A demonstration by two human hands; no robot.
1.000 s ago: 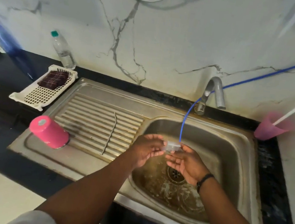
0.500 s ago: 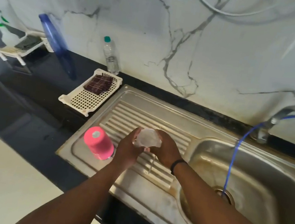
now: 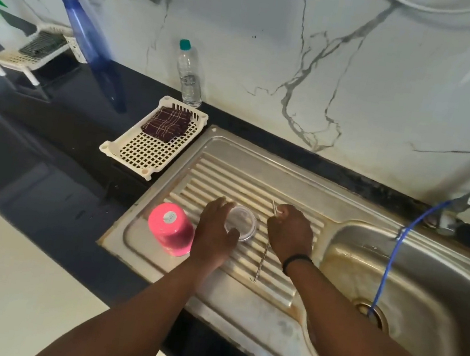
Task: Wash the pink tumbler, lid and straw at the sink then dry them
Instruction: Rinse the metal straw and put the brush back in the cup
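Head view, contents as I log them from my remote station.

Item 1: pink tumbler (image 3: 170, 228), upside down on the ribbed draining board (image 3: 236, 178) of the steel sink (image 3: 423, 288), at its left end.

Item 2: clear lid (image 3: 242, 223), lying flat on the ribs just right of the tumbler. My left hand (image 3: 214, 232) is on it, thumb at the near rim and fingers curved over the far side, grasping it.

Item 3: metal straw (image 3: 262, 257), lying along the ribs right of the lid. My right hand (image 3: 289, 233) has its fingers curled at the straw's far end; I read this as a pinch on the straw, though the contact is partly hidden. A black band sits on that wrist.

Item 4: blue hose (image 3: 391, 260), running from the tap (image 3: 466, 201) down into the basin drain.

Item 5: white perforated basket (image 3: 143, 153) on the dark counter beside the draining board, holding a folded dark checked cloth (image 3: 167, 124).

Item 6: clear water bottle (image 3: 189, 76) with teal cap, upright against the marble wall behind the basket.

Item 7: blue bottle (image 3: 87, 36), further left, blurred.
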